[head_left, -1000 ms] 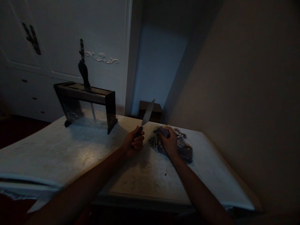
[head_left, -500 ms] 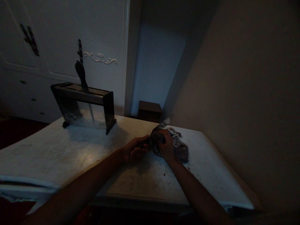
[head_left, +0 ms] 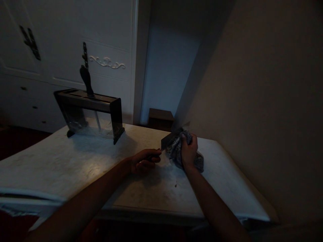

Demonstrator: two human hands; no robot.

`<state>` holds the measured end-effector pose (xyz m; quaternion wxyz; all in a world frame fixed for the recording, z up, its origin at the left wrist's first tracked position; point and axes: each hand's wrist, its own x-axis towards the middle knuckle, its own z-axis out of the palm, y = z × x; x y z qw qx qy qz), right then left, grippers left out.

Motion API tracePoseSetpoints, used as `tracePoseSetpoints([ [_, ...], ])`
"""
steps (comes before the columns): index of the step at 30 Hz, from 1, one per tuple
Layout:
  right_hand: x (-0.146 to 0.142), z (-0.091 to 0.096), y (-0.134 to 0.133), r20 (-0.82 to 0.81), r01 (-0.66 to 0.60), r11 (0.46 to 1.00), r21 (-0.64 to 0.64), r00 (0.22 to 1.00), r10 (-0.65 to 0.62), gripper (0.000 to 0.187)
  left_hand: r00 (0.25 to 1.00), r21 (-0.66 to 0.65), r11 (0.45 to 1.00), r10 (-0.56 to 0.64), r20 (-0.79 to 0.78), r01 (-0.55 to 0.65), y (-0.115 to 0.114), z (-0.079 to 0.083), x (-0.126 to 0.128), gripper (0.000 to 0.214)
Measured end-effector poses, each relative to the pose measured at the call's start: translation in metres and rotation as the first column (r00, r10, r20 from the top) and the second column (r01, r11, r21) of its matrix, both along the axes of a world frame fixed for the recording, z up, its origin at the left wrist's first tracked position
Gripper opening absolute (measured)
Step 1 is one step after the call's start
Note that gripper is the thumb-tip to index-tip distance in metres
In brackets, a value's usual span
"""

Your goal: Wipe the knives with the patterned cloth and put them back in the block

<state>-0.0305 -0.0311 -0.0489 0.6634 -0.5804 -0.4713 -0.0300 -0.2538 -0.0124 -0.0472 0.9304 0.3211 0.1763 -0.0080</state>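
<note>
My left hand [head_left: 143, 162] grips the dark handle of a kitchen knife [head_left: 168, 140], whose blade lies nearly level and points right. My right hand [head_left: 189, 151] clutches a dark patterned cloth [head_left: 176, 149], bunched around the far part of the blade. Part of the cloth trails on the white table [head_left: 88, 164] under my right wrist. The blade's tip is hidden by the cloth.
A dark knife block [head_left: 89, 112] with clear sides stands at the table's back left, one black-handled knife [head_left: 85, 74] upright in it. White cabinet doors [head_left: 63, 50] are behind. A beige wall [head_left: 264, 101] runs along the right. A small brown box [head_left: 160, 118] sits beyond the table.
The knife has tipped from pointing upward to lying nearly level. My right hand lifted the cloth off the table and wrapped it around the blade.
</note>
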Motion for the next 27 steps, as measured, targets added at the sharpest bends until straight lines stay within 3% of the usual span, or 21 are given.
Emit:
tracePoseSetpoints([
  [5, 0.018, -0.002, 0.007, -0.003, 0.000, 0.993, -0.115, 1.000, 0.000, 0.034, 0.998, 0.031, 0.998, 0.061, 0.028, -0.062, -0.003, -0.004, 0.000, 0.037],
  [8, 0.015, -0.002, 0.003, 0.096, -0.159, 0.969, -0.188, 0.979, 0.179, 0.036, 0.993, 0.084, 0.990, 0.109, 0.051, -0.113, -0.003, -0.007, 0.002, 0.044],
  [13, -0.005, -0.004, -0.006, 0.168, -0.425, 0.857, -0.291, 0.859, 0.483, 0.036, 0.971, 0.201, 0.951, 0.219, 0.094, -0.234, -0.005, -0.007, 0.007, 0.037],
  [18, -0.016, -0.007, -0.012, 0.141, -0.485, 0.808, -0.333, 0.822, 0.552, 0.034, 0.916, 0.358, 0.846, 0.392, 0.083, -0.394, -0.007, -0.005, 0.016, 0.022],
  [22, -0.017, -0.006, -0.017, 0.077, -0.480, 0.812, -0.333, 0.844, 0.531, 0.040, 0.843, 0.454, 0.730, 0.530, 0.097, -0.511, -0.006, -0.006, 0.025, 0.025],
  [25, -0.019, -0.001, -0.029, 0.034, -0.472, 0.847, -0.243, 0.869, 0.494, 0.044, 0.798, 0.478, 0.670, 0.591, 0.120, -0.568, -0.006, -0.007, 0.028, 0.026],
  [27, -0.025, 0.007, -0.046, -0.009, -0.466, 0.878, -0.113, 0.884, 0.468, 0.041, 0.774, 0.476, 0.645, 0.619, 0.132, -0.598, -0.005, -0.008, 0.029, 0.027],
])
